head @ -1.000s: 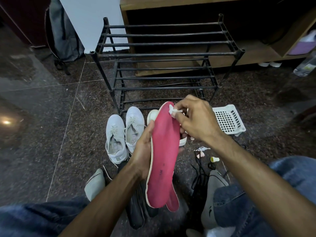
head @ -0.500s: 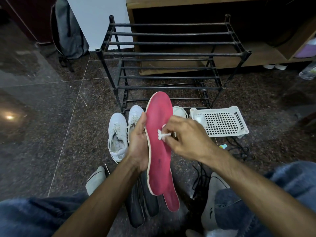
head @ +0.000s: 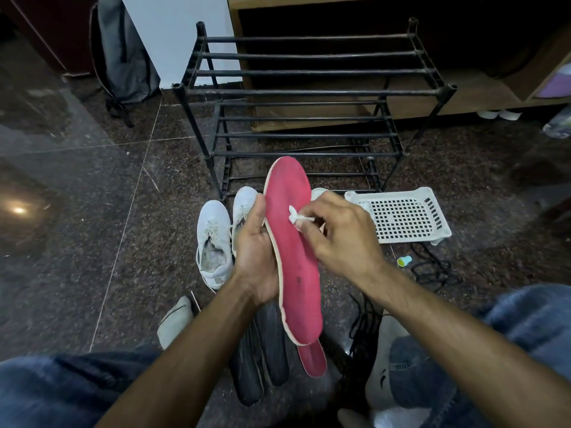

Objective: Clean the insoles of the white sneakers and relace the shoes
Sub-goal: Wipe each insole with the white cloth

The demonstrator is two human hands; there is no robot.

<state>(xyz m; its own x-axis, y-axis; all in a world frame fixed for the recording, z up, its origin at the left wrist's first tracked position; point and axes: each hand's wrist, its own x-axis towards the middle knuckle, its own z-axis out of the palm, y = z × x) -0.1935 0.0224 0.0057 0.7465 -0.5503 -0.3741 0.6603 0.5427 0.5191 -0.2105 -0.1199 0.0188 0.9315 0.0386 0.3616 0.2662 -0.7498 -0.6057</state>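
Since half a second ago your right hand (head: 343, 239) has barely shifted along the red insole (head: 293, 242), the white wipe (head: 297, 217) staying on the upper third of its face, while a full second back it was up at the toe tip; so you have worked downward from the top. Your left hand (head: 256, 257) grips the insole by its left edge at mid-length, thumb up along the rim and fingers curled behind, and your right hand pinches the crumpled wipe between fingertips and presses it against the red surface. The insole sits in the centre of the frame, long axis nearly vertical, toe toward the upper middle in front of the black shoe rack (head: 309, 97), heel low toward the centre bottom. A second red insole (head: 313, 359) shows just under that heel. Everything the next stroke needs lies below your wipe: dark specks sit on the lower half, nearer your left palm, so I judge you should draw the right hand down along that axis while the left holds firm. Both white sneakers (head: 214, 242) wait on the floor at centre left, just behind your left hand, with a white basket (head: 401, 217) at centre right.
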